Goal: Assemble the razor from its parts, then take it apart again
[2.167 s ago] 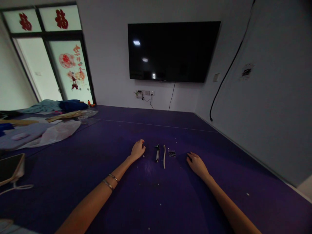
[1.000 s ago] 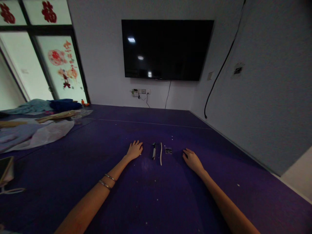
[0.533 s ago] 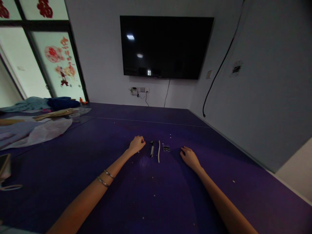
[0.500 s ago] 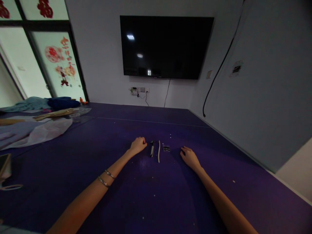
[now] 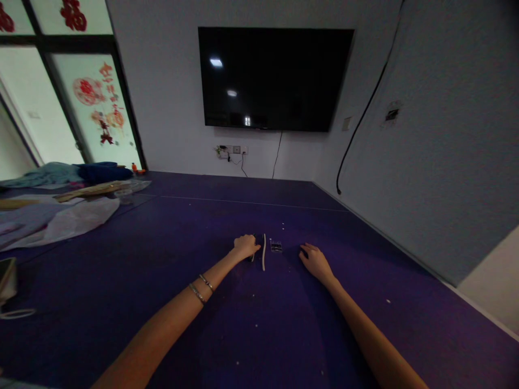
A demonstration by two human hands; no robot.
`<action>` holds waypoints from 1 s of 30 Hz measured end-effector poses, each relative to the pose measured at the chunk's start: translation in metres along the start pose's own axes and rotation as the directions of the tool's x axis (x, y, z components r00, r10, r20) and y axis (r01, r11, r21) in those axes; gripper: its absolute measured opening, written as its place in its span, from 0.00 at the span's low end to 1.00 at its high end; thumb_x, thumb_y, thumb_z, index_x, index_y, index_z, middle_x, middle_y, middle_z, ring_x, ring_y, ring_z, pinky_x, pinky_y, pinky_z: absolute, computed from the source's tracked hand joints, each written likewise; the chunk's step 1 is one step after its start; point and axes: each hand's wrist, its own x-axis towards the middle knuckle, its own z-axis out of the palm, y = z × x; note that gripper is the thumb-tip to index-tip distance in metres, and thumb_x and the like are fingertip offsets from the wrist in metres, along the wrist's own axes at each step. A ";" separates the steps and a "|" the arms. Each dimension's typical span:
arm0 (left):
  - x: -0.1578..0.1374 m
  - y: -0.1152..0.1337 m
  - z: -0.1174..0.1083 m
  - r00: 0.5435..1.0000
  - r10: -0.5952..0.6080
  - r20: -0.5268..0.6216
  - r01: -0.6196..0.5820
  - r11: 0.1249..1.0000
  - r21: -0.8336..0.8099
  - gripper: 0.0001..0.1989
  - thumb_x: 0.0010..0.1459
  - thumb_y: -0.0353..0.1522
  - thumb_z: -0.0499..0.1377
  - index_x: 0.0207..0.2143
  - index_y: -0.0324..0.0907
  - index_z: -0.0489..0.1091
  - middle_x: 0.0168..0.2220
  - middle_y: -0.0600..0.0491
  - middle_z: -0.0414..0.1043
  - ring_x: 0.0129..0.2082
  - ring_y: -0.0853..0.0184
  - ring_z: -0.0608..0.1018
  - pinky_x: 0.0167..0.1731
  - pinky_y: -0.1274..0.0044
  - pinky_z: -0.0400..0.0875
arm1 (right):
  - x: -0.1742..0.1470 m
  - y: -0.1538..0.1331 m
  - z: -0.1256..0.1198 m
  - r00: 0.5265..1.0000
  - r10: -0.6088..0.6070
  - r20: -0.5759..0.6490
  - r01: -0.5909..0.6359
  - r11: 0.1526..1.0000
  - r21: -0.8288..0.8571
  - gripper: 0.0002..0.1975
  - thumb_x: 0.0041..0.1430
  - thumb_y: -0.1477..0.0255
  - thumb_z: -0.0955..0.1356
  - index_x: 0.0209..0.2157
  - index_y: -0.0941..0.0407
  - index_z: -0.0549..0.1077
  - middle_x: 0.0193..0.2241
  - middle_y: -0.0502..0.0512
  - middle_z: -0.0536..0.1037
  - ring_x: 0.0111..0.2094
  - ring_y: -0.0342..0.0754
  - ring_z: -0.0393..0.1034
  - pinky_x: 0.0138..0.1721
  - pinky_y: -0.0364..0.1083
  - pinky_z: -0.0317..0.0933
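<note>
My left hand (image 5: 245, 247) is over a slim black-and-silver tool (image 5: 252, 257), fingers curled down around its upper part; most of the tool is hidden beneath the hand. Just right of it lies a short, slightly bent white cable-like strip (image 5: 264, 253). Beside that strip is a small clear packet (image 5: 276, 247) with dark pieces, too small to make out. Farther right, my right hand (image 5: 315, 260) rests on the purple surface (image 5: 284, 313), holding nothing, its fingers loosely bent and the thumb apart.
Sheer plastic sheeting (image 5: 87, 219) and folded cloths (image 5: 103, 172) lie at the far left. A pale object with a cord loop (image 5: 8, 281) sits at the left edge. Small white specks dot the surface. A black cable (image 5: 360, 124) hangs at the right wall, and a television (image 5: 275, 78) hangs ahead.
My left hand has moved right, from beside the black-and-silver tool to over it, and now covers most of it. My right hand stays in place.
</note>
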 end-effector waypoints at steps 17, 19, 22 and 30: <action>0.015 -0.028 -0.031 0.960 -0.087 0.265 0.238 0.750 -0.616 0.14 0.58 0.34 0.48 0.24 0.35 0.64 0.24 0.43 0.74 0.22 0.67 0.77 0.23 0.78 0.71 | 0.001 0.004 0.004 1.000 0.000 -0.019 0.000 1.000 -0.003 0.20 0.57 0.68 0.59 0.48 0.62 0.71 0.50 0.65 0.69 0.52 0.55 0.62 0.52 0.50 0.55; 0.016 -0.033 -0.035 0.954 -0.097 0.283 0.273 0.673 -0.688 0.13 0.58 0.34 0.47 0.25 0.36 0.63 0.23 0.45 0.73 0.19 0.69 0.75 0.22 0.78 0.71 | 0.001 0.004 0.004 1.000 0.000 -0.018 0.000 1.000 0.008 0.20 0.57 0.68 0.59 0.47 0.62 0.71 0.50 0.65 0.69 0.52 0.55 0.62 0.52 0.50 0.55; 0.020 -0.043 -0.035 0.950 -0.138 0.281 0.308 0.574 -0.759 0.11 0.57 0.33 0.46 0.25 0.37 0.61 0.21 0.48 0.71 0.16 0.73 0.71 0.20 0.81 0.69 | 0.001 0.004 0.004 1.000 0.000 -0.013 0.000 1.000 0.011 0.20 0.58 0.68 0.59 0.48 0.63 0.71 0.51 0.66 0.69 0.52 0.55 0.62 0.53 0.51 0.54; 0.028 -0.061 -0.033 0.912 -0.174 0.372 0.408 0.480 -0.776 0.11 0.55 0.32 0.47 0.23 0.38 0.61 0.14 0.56 0.60 0.08 0.79 0.57 0.09 0.86 0.51 | 0.001 0.004 0.005 1.000 -0.005 -0.006 0.005 1.000 -0.013 0.21 0.58 0.69 0.59 0.48 0.63 0.71 0.50 0.66 0.69 0.53 0.54 0.62 0.52 0.50 0.55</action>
